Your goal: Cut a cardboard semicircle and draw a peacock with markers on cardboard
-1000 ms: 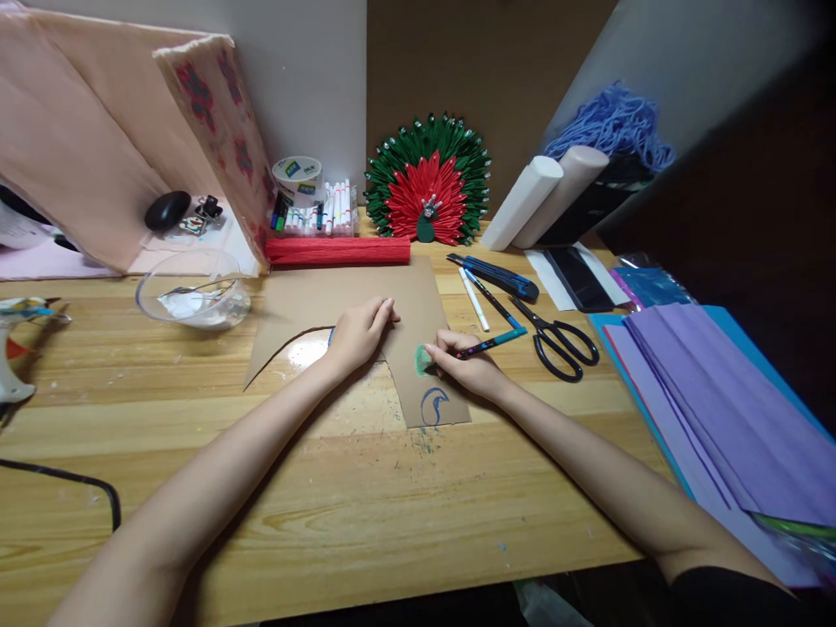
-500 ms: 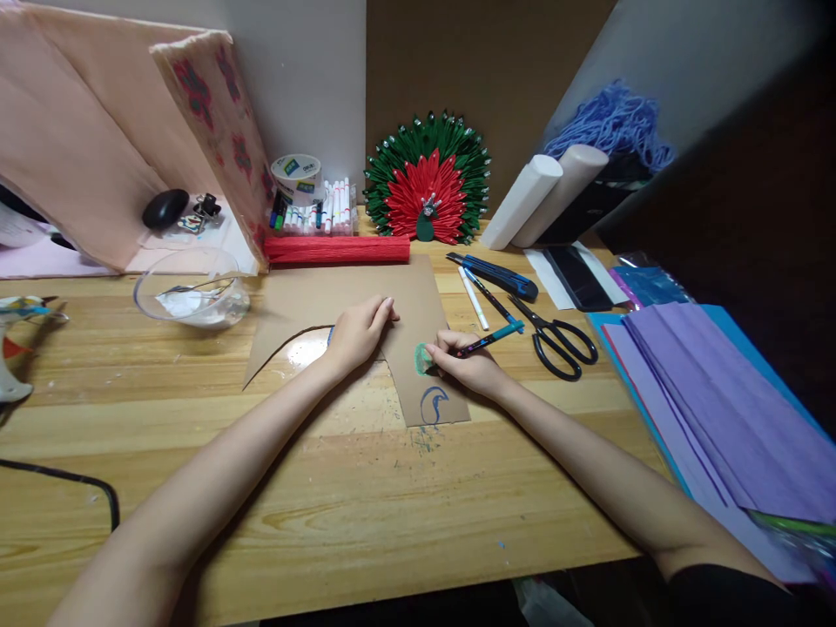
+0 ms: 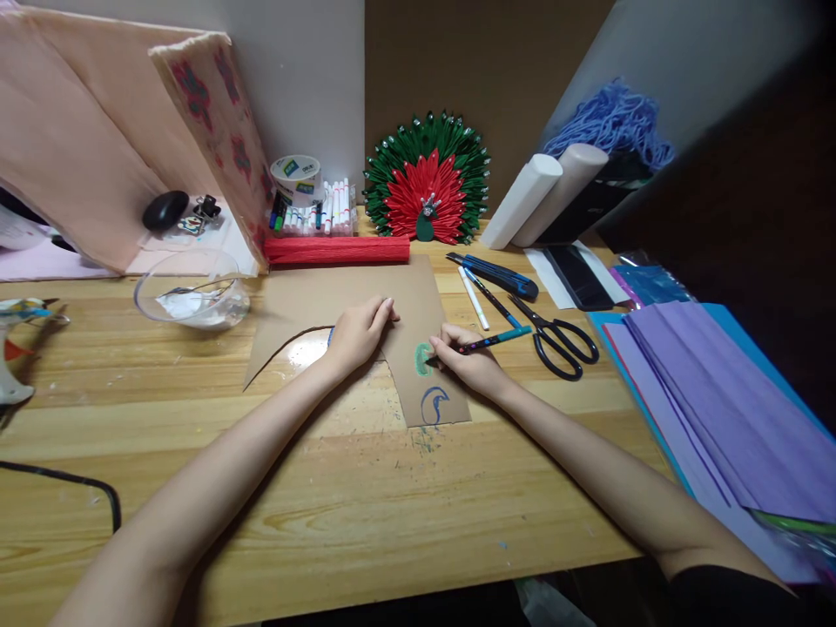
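Note:
A brown cardboard sheet [image 3: 340, 292] lies on the wooden table [image 3: 366, 505]. My left hand [image 3: 358, 331] rests on the sheet, fingers together and lying flat, with a bit of blue showing under the palm. My right hand [image 3: 467, 361] is closed on a teal-capped marker [image 3: 487, 342], whose tip touches a green coloured patch [image 3: 422, 359] on the cardboard. Below that patch is a blue curved outline [image 3: 434, 405].
Black scissors [image 3: 558, 335], a blue utility knife [image 3: 496, 274] and two pens [image 3: 480, 298] lie right of the sheet. Purple paper sheets [image 3: 718, 401] fill the right. A red roll [image 3: 336, 250], marker set [image 3: 320, 213], peacock ornament [image 3: 428, 178], glass bowl [image 3: 192, 289] and glue gun [image 3: 16, 348] stand around.
The marker tip has shifted slightly over the green patch as my right hand moves in small strokes. My left hand has stayed in place.

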A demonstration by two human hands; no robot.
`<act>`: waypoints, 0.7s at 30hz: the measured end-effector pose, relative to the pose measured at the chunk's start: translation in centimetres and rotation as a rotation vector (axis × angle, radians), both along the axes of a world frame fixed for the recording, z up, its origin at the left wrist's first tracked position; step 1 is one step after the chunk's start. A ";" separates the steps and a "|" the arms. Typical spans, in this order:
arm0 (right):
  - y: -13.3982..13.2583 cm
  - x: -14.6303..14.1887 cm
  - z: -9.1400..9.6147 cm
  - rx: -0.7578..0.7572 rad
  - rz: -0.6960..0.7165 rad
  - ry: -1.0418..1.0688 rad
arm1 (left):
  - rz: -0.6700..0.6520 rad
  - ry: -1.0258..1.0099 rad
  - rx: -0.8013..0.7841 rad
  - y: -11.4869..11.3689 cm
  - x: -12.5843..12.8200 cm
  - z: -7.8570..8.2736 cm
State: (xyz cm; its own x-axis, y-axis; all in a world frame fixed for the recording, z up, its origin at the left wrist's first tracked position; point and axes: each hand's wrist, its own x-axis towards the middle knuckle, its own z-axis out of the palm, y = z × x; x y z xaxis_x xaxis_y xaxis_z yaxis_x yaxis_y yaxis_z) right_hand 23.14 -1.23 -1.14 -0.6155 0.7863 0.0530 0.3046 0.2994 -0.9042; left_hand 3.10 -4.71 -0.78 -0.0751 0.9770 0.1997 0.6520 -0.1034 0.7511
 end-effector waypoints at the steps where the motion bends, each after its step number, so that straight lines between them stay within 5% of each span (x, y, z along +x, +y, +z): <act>1: 0.0 0.0 0.1 0.003 -0.007 0.004 | 0.000 0.001 -0.001 0.0 0.0 0.0; 21: 0.3 0.0 0.2 -0.023 0.021 -0.002 | 0.008 -0.004 -0.005 0.0 0.1 0.3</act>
State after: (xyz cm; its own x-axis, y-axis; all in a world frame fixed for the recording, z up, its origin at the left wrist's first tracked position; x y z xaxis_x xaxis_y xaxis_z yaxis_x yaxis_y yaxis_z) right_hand 23.09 -0.93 -0.91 -0.6321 0.7741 0.0339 0.3002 0.2850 -0.9103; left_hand 3.22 -4.74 -0.52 -0.0841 0.9773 0.1944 0.6501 -0.0941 0.7540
